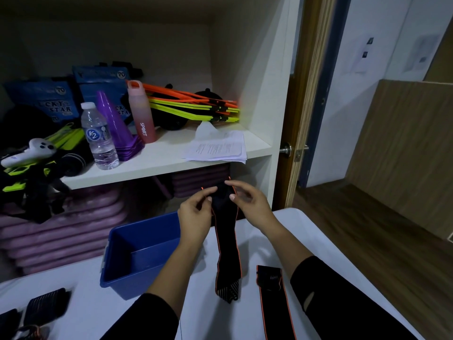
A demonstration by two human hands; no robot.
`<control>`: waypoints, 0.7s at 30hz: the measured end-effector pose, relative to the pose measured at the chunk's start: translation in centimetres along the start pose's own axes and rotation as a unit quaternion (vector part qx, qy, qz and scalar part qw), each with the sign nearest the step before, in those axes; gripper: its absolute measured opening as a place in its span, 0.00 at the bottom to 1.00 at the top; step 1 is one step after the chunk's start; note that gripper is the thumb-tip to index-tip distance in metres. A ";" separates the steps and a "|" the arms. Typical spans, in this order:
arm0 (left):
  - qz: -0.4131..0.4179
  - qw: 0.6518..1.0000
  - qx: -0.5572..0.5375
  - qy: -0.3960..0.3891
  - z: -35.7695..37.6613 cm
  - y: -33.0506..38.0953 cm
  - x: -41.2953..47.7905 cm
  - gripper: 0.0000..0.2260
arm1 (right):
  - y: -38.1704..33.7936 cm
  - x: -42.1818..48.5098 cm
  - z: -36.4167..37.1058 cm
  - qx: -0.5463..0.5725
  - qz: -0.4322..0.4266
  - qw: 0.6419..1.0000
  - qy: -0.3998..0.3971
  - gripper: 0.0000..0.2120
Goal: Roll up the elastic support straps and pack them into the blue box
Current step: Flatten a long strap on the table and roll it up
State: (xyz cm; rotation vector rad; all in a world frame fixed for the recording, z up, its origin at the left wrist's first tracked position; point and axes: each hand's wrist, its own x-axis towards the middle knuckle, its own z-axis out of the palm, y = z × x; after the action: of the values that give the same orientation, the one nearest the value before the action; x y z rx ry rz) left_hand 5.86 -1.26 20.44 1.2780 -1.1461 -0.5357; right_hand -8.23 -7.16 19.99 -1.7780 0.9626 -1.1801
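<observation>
Second strap [274,303] cut off below

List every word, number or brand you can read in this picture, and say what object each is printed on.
"SPORT": on the pink bottle.
"K2": on the label of the clear water bottle.
"70": in a round badge on each blue package, left and right.
"CKY STAR": partly hidden, on the left blue package.
Printed sheets of paper: text too small to read.
Notices on the far wall: too blurred to read.
</observation>
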 end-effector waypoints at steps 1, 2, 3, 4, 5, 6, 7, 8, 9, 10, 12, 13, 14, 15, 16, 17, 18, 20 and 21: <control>-0.006 1.000 -0.004 -0.008 -0.1 0.0 0.3 0.14 | -0.3 0.1 -0.1 0.023 0.000 1.000 -0.004 0.16; -0.011 1.000 -0.006 -0.017 -0.2 -0.1 0.7 0.13 | -0.5 0.3 -0.2 0.041 -0.001 0.999 -0.003 0.15; -0.017 1.000 -0.005 -0.024 -0.3 -0.1 1.1 0.12 | -0.6 0.6 -0.2 0.053 -0.002 0.999 0.002 0.14; -0.021 0.999 0.000 -0.030 -0.3 -0.1 1.5 0.11 | -0.6 0.9 -0.1 0.065 0.001 0.998 0.007 0.13; -0.022 0.999 0.011 -0.033 -0.3 -0.2 1.9 0.11 | -0.4 1.3 -0.1 0.070 0.005 0.997 0.014 0.12; -0.020 0.999 0.028 -0.037 -0.3 -0.3 2.3 0.12 | -0.1 1.7 0.0 0.070 0.011 0.997 0.019 0.12; -0.020 0.998 0.044 -0.045 -0.2 -0.3 2.7 0.13 | 0.2 2.1 0.1 0.064 0.019 0.998 0.019 0.12; -0.025 0.997 0.055 -0.054 -0.1 -0.3 3.2 0.15 | 0.4 2.6 0.3 0.057 0.028 0.998 0.018 0.13; -0.030 0.996 0.060 -0.060 -0.1 -0.4 3.7 0.16 | 0.6 3.1 0.3 0.053 0.032 0.998 0.018 0.13; -0.035 0.996 0.058 -0.064 0.1 -0.6 4.4 0.17 | 0.9 3.8 0.4 0.054 0.034 0.998 0.018 0.14; -0.043 0.996 0.039 -0.072 0.1 -0.4 5.8 0.17 | 0.9 5.2 0.3 0.068 0.029 0.997 0.015 0.15; -0.043 0.996 0.027 -0.074 0.1 -0.1 6.6 0.18 | 0.8 6.0 0.3 0.078 0.023 0.997 0.015 0.15; -0.041 0.996 0.014 -0.077 0.1 0.2 7.3 0.18 | 0.7 6.7 0.2 0.083 0.019 0.996 0.020 0.15; -0.039 0.996 0.002 -0.084 0.1 0.5 7.9 0.19 | 0.4 7.4 0.1 0.082 0.015 0.996 0.025 0.16; -0.037 0.995 -0.008 -0.093 0.0 0.8 8.4 0.18 | 0.2 7.9 0.0 0.078 0.008 0.996 0.030 0.16; -0.034 0.994 -0.015 -0.102 -0.1 1.0 8.7 0.18 | -0.1 8.2 -0.2 0.075 0.000 0.997 0.033 0.16; -0.030 0.994 -0.018 -0.107 -0.2 1.1 8.7 0.17 | -0.3 8.2 -0.3 0.072 -0.004 0.997 0.034 0.16; -0.025 0.993 -0.021 -0.113 -0.5 1.1 8.1 0.17 | -0.5 7.5 -0.5 0.065 -0.010 0.997 0.027 0.16; -0.025 0.993 -0.021 -0.116 -0.7 0.9 7.3 0.16 | -0.5 6.7 -0.6 0.064 -0.010 0.998 0.022 0.15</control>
State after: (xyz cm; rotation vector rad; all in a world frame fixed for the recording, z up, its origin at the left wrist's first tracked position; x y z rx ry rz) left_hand 9.12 -6.92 23.98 1.2325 -1.2896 -0.7568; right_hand -6.80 -13.05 22.92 -1.6692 0.8761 -1.2706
